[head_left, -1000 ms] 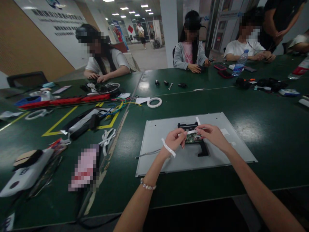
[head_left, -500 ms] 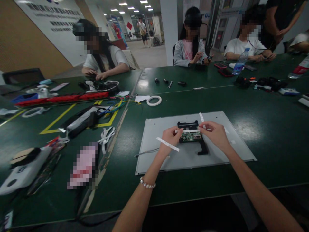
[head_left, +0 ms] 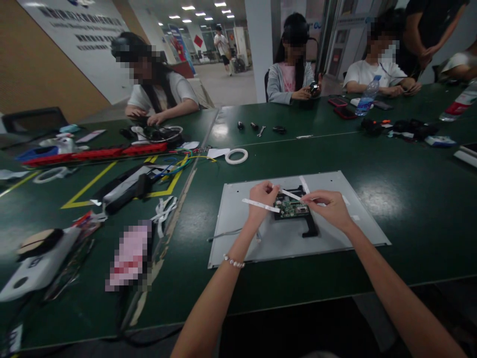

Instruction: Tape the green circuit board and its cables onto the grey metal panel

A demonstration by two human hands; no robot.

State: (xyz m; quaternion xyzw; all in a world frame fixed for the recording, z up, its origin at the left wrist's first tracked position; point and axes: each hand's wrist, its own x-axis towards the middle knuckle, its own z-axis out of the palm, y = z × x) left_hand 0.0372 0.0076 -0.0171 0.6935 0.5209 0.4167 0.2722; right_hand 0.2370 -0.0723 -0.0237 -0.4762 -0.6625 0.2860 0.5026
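My left hand (head_left: 261, 193), center: thumb and fingers pinching one end of a white strip (head_left: 291, 195). My right hand (head_left: 330, 206), right of center: fingertips pinching the other end. White strip: slanting over the circuit board (head_left: 292, 209), center. Second strip (head_left: 254, 203): across my left hand. Pale panel (head_left: 233, 214): beneath the board. Tape roll (head_left: 236, 162): upper center.

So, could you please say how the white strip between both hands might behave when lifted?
The thin, narrow white strip would probably be light and floppy. It may also cling, as another strip appears stuck across the left hand.
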